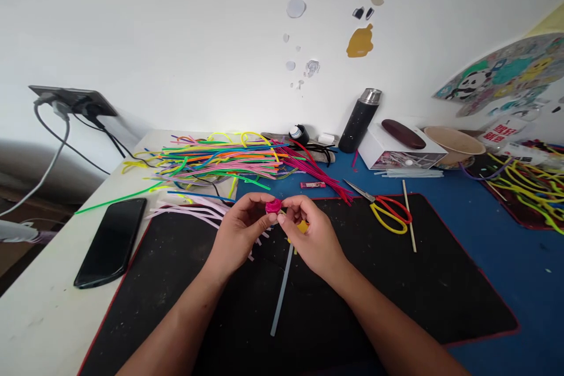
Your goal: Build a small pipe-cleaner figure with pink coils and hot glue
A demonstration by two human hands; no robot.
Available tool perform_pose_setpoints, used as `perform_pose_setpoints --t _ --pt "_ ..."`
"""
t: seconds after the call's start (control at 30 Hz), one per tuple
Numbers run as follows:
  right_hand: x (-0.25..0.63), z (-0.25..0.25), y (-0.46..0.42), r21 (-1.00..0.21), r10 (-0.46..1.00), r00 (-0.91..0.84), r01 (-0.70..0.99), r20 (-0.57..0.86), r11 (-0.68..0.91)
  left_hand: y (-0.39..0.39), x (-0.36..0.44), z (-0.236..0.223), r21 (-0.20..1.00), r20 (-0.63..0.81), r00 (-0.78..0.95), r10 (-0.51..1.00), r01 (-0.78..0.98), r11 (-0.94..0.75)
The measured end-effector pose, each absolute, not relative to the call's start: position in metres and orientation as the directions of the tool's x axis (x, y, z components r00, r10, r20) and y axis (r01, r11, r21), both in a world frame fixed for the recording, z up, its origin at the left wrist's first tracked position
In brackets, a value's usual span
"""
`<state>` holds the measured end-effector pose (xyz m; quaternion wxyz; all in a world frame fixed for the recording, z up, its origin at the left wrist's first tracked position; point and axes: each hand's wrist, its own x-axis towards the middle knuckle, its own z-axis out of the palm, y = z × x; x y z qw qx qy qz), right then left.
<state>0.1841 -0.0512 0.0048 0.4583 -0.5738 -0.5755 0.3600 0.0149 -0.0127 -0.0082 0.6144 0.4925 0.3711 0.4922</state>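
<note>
A small magenta roll of pipe cleaner (274, 206), coiled like a rosebud, is held up over the black mat (365, 294). My left hand (238, 232) pinches it from the left with thumb and fingers. From the right, the thumb and fingers of my right hand (314, 236) close on its edge. Below the hands a pale blue strip (282, 296) lies lengthwise on the mat. Something yellow (302, 226) shows partly behind my right fingers. Lilac pipe cleaners (198, 210) lie behind my left hand, which hides part of them.
Scissors (390, 211) and a thin stick (409, 217) lie at the right. A phone (111, 241) rests at the left. Behind are heaped colored pipe cleaners (220, 158), magenta pipe cleaners (315, 167), a black flask (359, 123) and a white box (399, 150).
</note>
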Motion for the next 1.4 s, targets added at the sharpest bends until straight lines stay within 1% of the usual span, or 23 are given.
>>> perform_pose_setpoints --t 0.23,0.37,0.6,0.8,0.97,1.2,1.4 --pt "0.1852 0.0036 -0.0533 -0.933 0.988 0.089 0.350 0.124 0.086 -0.0146 0.0146 -0.0103 0.986 0.062 0.261 0.963 -0.165 -0.018" --pt "0.1849 0.0036 -0.0528 -0.933 0.990 0.084 0.351 0.113 0.077 -0.0144 0.0146 -0.0114 0.988 0.070 0.255 0.964 -0.151 -0.032" --pt "0.1870 0.0073 -0.0520 -0.902 0.986 0.074 0.419 0.149 0.105 -0.0137 0.0133 -0.0117 0.992 0.075 0.265 0.961 -0.117 -0.045" --pt "0.1875 0.0067 -0.0517 -0.902 0.986 0.086 0.421 0.143 0.094 -0.0141 0.0130 -0.0139 0.992 0.087 0.285 0.955 -0.114 -0.057" --pt "0.1866 0.0083 -0.0522 -0.894 0.985 0.089 0.438 0.149 0.096 -0.0139 0.0130 -0.0129 0.990 0.071 0.300 0.951 -0.136 -0.031" --pt "0.1844 0.0090 -0.0517 -0.892 0.978 0.103 0.436 0.181 0.119 -0.0135 0.0122 -0.0088 0.974 0.029 0.306 0.952 -0.223 0.042" --pt "0.1838 0.0114 -0.0513 -0.894 0.979 0.101 0.432 0.178 0.118 -0.0143 0.0115 -0.0058 0.960 0.030 0.323 0.946 -0.274 0.063"
